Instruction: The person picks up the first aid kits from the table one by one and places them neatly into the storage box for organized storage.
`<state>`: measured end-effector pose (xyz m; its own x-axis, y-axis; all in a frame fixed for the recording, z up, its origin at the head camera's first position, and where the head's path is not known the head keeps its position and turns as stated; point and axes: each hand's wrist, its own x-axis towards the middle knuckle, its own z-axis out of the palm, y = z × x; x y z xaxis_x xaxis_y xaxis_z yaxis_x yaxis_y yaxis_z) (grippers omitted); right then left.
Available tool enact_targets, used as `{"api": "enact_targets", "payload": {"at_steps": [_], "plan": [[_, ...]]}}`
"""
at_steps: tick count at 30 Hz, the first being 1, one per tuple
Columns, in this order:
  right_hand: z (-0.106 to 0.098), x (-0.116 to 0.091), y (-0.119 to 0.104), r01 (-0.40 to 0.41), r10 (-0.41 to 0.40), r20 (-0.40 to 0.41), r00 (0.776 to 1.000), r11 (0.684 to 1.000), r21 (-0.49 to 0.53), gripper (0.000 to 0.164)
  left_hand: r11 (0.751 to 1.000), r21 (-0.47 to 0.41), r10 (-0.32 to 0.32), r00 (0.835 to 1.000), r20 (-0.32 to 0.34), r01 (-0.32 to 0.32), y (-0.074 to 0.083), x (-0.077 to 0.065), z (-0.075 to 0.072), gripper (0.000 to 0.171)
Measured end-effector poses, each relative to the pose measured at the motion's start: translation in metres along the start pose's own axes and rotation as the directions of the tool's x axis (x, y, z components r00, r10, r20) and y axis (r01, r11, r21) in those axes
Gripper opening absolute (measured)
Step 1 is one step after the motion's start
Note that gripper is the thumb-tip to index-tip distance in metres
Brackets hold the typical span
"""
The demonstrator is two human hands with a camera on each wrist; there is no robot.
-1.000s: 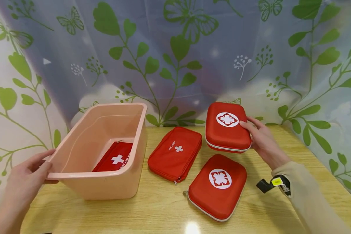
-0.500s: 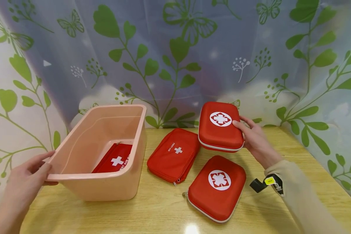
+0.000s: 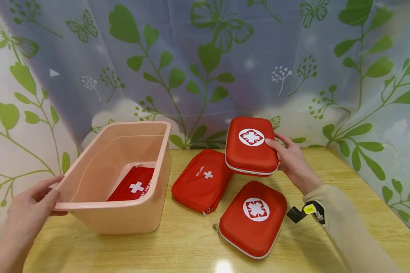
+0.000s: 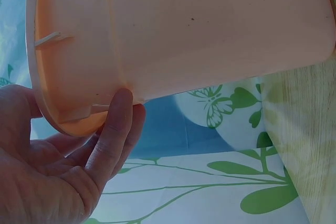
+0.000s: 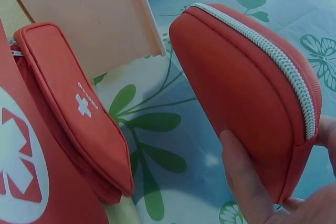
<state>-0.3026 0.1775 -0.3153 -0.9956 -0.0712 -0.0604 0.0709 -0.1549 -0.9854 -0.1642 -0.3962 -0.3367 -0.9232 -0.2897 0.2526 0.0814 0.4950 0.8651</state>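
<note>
My left hand grips the near left corner of a pink plastic tub; the left wrist view has its fingers curled under the rim. Inside the tub lies a red first aid pouch with a white cross, partly hidden by the tub's wall. At the right, my right hand holds a red hard-shell first aid case by its right side, raised above the table, thumb on top. In the right wrist view that case shows its white zipper.
A soft red first aid bag lies on the wooden table just right of the tub. Nearer the front lies a second hard-shell case with a white round emblem. A leaf-patterned curtain hangs behind the table.
My right hand has carried the raised case leftward, so it now overlaps the far corner of the soft bag in the head view. My left hand and the tub have stayed put.
</note>
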Motion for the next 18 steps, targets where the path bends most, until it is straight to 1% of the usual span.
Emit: {"api": "enact_targets", "payload": {"at_steps": [6, 13, 18], "plan": [[0.009, 0.001, -0.001, 0.003, -0.002, 0.004, 1.000, 1.000, -0.008, 0.080, 1.000, -0.003, -0.001, 1.000, -0.008, 0.001, -0.001, -0.001, 0.001, 0.042], [0.017, 0.000, 0.000, 0.034, -0.033, 0.018, 0.999, 0.998, -0.047, 0.077, 1.000, -0.003, 0.002, 1.000, -0.017, -0.002, -0.001, 0.000, 0.002, 0.042], [0.022, 0.000, 0.001, 0.043, -0.042, 0.024, 0.999, 0.998, -0.052, 0.074, 1.000, -0.011, 0.003, 1.000, -0.020, -0.003, -0.002, -0.001, 0.002, 0.042]]}}
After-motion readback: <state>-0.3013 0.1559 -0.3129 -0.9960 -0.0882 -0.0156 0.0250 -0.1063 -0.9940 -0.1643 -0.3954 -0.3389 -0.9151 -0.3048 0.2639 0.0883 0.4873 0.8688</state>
